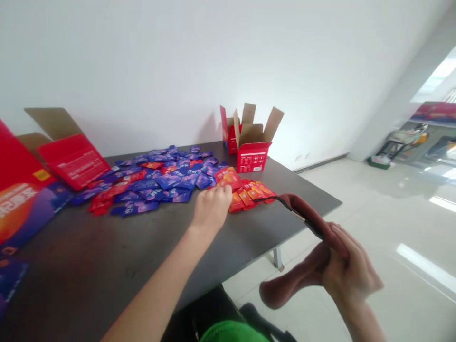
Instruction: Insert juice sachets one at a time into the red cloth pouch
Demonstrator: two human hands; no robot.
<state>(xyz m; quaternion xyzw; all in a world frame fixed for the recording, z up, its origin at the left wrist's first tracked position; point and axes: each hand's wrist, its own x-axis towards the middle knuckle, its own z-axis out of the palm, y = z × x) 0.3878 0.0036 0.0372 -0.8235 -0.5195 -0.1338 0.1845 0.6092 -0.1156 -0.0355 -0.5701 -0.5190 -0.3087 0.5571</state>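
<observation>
My left hand (212, 209) rests at the near edge of a spread of sachets, fingers curled down beside a red-orange sachet (224, 178). Whether it holds anything is hidden. Blue-purple sachets (153, 180) lie in a loose heap to its left, and more red-orange ones (249, 195) lie to its right on the dark grey table (89, 251). My right hand (347, 268) is raised past the table's right edge, gripping a maroon fabric piece (302, 211) with a black band along one edge. One end of the fabric hangs out below my hand.
An open red carton (253, 156) with raised flaps stands at the table's back edge, with another red box (226, 128) behind it. Large red printed boxes (73, 160) lie at the left. A green object (231, 332) shows below the table; a tiled floor (359, 199) lies right.
</observation>
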